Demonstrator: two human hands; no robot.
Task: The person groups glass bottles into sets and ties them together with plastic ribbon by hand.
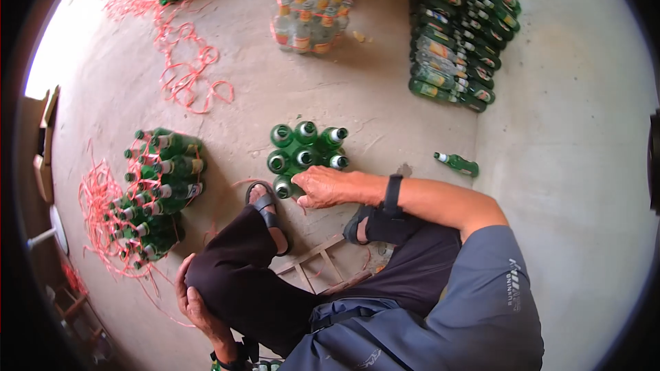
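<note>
The ground is a bare grey concrete floor (385, 96), rough and stained, with fine cracks ahead of the right hand (323, 187). To the right of that hand a straight seam runs across the ground, and beyond it lies a paler, smoother concrete slab (570, 130). Hard white daylight (62, 34) floods in far ahead and to the left of the left hand (192, 302), bleaching the floor there. Further left, at the edge of view, an open brown cardboard box (45, 158) stands in shadow. Loose red-orange plastic strings (185, 62) litter the floor ahead and to the left. Between the two hands sits a low frame of pale wooden slats (323, 264).
</note>
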